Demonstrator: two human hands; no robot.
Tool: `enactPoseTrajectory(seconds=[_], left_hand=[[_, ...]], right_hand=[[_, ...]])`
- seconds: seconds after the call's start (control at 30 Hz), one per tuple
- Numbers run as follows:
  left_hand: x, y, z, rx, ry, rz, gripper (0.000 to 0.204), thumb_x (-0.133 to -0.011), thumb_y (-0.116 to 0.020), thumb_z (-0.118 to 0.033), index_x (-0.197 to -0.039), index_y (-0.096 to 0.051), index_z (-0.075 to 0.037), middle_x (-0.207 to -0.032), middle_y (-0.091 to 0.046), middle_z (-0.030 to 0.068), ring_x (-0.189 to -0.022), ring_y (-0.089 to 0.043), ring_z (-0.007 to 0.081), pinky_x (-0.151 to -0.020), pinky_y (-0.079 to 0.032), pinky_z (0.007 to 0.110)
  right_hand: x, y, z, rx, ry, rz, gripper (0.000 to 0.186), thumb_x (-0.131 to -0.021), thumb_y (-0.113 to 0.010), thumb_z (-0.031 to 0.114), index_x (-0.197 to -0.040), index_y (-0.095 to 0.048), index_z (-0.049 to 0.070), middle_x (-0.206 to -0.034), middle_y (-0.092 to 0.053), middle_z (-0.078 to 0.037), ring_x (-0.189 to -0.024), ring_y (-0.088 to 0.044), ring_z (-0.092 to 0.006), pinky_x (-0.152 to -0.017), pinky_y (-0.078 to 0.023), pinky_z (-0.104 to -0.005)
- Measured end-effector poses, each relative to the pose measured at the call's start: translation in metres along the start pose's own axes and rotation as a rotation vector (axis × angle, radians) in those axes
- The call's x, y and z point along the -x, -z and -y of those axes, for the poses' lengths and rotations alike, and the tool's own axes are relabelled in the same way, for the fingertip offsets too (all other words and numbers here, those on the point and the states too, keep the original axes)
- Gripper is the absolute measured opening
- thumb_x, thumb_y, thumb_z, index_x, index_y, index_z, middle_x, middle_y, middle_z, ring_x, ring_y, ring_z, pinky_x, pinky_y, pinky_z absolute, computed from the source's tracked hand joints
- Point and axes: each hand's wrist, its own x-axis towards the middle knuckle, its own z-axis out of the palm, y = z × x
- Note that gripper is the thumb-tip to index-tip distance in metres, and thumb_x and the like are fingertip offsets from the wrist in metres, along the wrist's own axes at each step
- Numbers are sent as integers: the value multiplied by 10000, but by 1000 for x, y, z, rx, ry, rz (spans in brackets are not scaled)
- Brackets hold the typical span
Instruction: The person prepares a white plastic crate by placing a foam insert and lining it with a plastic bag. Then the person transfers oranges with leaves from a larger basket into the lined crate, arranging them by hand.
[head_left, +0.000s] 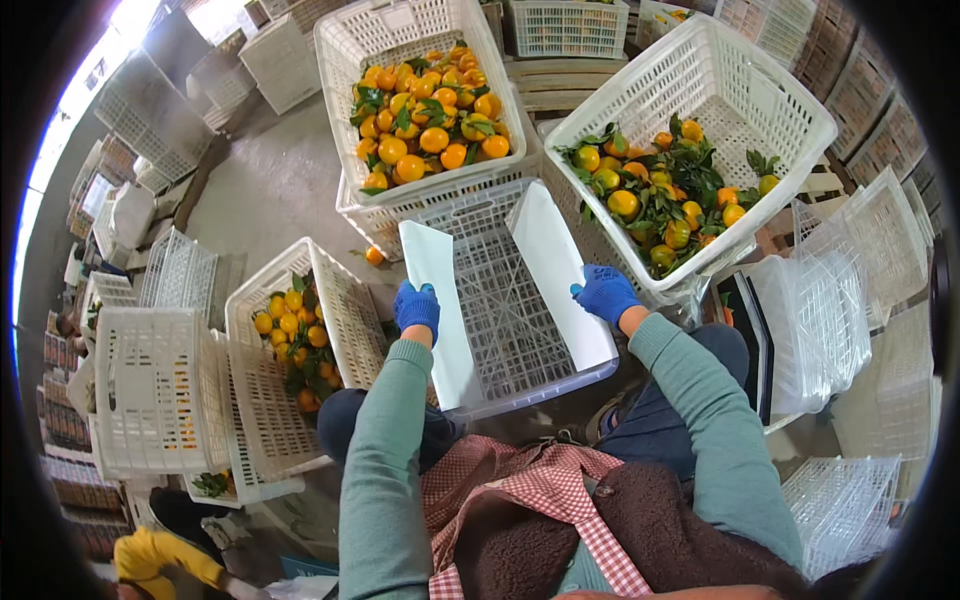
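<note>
Before me sits a shallow clear plastic crate (530,393) with a slatted bottom. White paper sheets line its two long sides, a left sheet (440,310) and a right sheet (560,270), both standing up past the rim. My left hand (417,308), in a blue knit glove, is closed on the left sheet at the crate's edge. Closed likewise on the right sheet is my blue-gloved right hand (607,293). Whether the fingers also grip the crate's rim is hidden. No fruit lies in this crate.
Orange mandarins with leaves fill part of a white basket (345,65) behind the crate. Greener ones lie in a tilted basket (740,95) at right, more in a left basket (350,310). One loose mandarin (374,256) is on the floor. Clear crates (815,310) stack at right; a person in yellow (160,560) is lower left.
</note>
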Motion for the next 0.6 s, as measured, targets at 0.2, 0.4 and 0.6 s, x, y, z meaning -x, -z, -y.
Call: enactPoseTrajectory(seconds=[0.2, 0.4, 0.6], left_hand=[[-15, -12, -4, -105, -46, 16, 368, -821, -585, -296, -1005, -604, 22, -989, -637, 258, -946, -611, 406, -821, -477, 458], [-44, -13, 34, -114, -163, 82, 461, -776, -623, -382, -945, -631, 47, -945, -642, 279, -892, -628, 405, -738, -490, 458], [-50, -19, 31, 21, -67, 95, 362, -792, -643, -276, -975, -615, 35, -853, -666, 184, -784, -651, 310, -718, -498, 415]], right_hand=[[-2, -8, -6, -36, -73, -58, 455, -799, -601, 387, -1062, -611, 17, -1065, -626, -228, -1009, -597, -371, -888, -465, -446], [-5, -18, -9, -179, -57, -89, 520, -764, -620, 432, -1079, -609, 19, -1103, -614, -229, -1048, -581, -370, -923, -451, -438], [2, -11, 2, -191, -180, -78, 556, -780, -603, 456, -1130, -571, 25, -1135, -600, -222, -1075, -570, -353, -928, -446, -425]])
